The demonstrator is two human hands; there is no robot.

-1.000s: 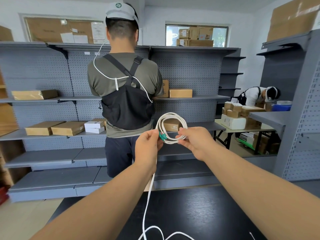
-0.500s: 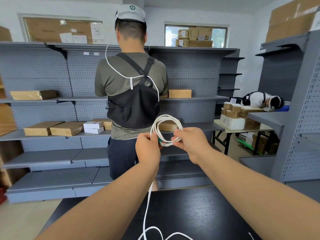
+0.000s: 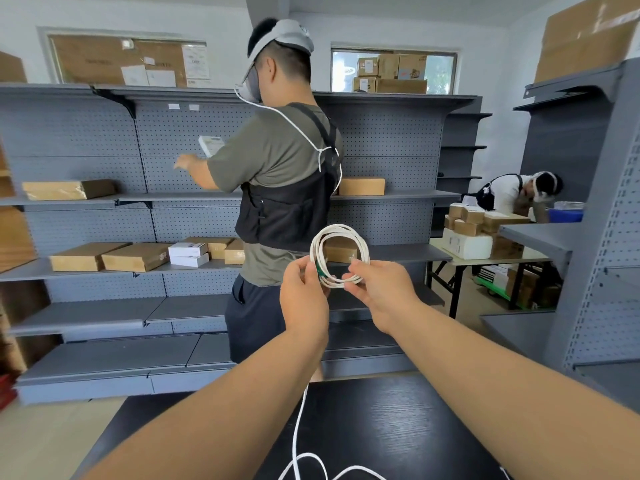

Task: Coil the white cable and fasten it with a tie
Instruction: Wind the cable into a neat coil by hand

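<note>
- Our left hand (image 3: 304, 289) is clamped on the white cable (image 3: 343, 228), fingers curled round the coil at its 8 o'clock.
- Our right hand (image 3: 381, 292) pinches the same coil at its 5 o'clock, thumb over the strands.
- We hold the coil upright in the air between both hands, several loops bunched, clear of the black table (image 3: 398, 427).
- The green tie (image 3: 319, 270) sits on the coil at 8 o'clock, partly under our left fingers; we cannot tell whether it is fastened.
- The loose tail (image 3: 298, 427) drops from our left hand toward 6 o'clock and lies in curves on the table.
- At 12 o'clock, beyond the coil, a person in an olive shirt (image 3: 277, 161) faces the grey shelving (image 3: 104, 199), which carries brown boxes (image 3: 83, 261).
- At 3 o'clock a second person (image 3: 509, 195) bends over.
</note>
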